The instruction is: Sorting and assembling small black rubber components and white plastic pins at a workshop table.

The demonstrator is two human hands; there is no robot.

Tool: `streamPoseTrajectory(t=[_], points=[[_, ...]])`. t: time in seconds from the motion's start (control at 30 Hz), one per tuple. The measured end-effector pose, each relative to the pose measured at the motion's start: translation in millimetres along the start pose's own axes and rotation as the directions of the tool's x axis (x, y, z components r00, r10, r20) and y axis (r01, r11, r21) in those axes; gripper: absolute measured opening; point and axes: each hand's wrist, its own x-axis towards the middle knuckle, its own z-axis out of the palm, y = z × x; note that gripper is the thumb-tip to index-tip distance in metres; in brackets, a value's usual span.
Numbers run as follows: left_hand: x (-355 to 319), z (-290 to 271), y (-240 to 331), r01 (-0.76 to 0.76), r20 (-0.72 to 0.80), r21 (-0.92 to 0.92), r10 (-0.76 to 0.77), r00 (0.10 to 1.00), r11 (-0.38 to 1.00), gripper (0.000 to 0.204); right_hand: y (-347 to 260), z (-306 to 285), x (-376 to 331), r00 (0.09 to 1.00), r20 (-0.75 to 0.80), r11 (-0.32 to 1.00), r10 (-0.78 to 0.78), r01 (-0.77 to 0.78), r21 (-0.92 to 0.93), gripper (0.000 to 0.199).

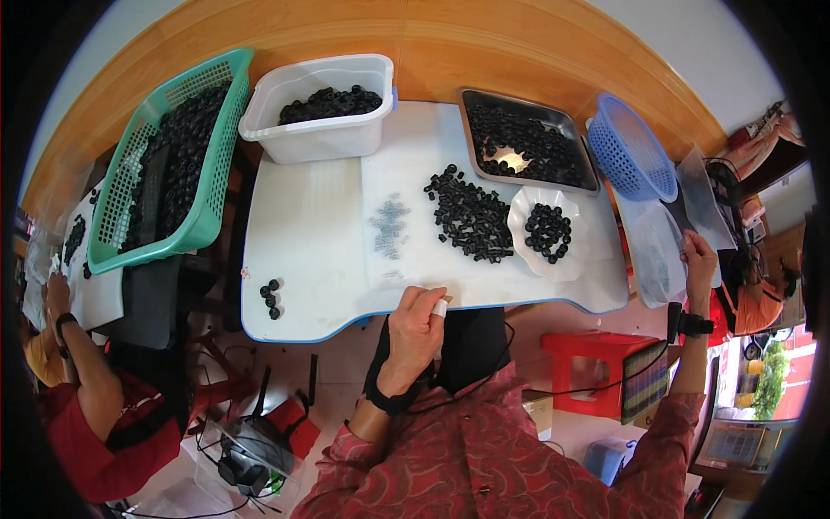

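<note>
White table (311,225) | hands apart | left hand (413,333): closed on white item (440,308) at near edge | right hand (699,259): beyond right edge, near translucent plastic (652,255), grip unclear | black pieces (474,214): heaped right of centre

The tabletop (320,225) is white with a bright blue edge and a grey smudge (391,227) near the centre. The small pieces (471,212) right of it are black, the scalloped plate (553,271) white. Upper left: mint-green basket (216,164), white tub (328,143). Upper right: silver tray (508,159), periwinkle-blue basket (635,160). Top: orange-brown panelling (432,43). Bottom centre: red shirt (484,441) with paler curling lines. Lower right: red stool (571,348).
</note>
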Motion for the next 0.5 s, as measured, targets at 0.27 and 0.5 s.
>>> streamPoseTrajectory(t=[0.27,0.5], points=[[0,3,-1,-0.013,-0.006,-0.029,0.013,1.0,0.999,0.024,-179,127,-87,0.928,0.328,0.923,-0.176,0.04,0.383,0.019],[-2,-7,-1,0.009,-0.027,-0.05,-0.01,1.0,0.999,0.023,-251,290,-172,0.706,0.618,0.77,-0.345,-0.164,0.617,0.017]])
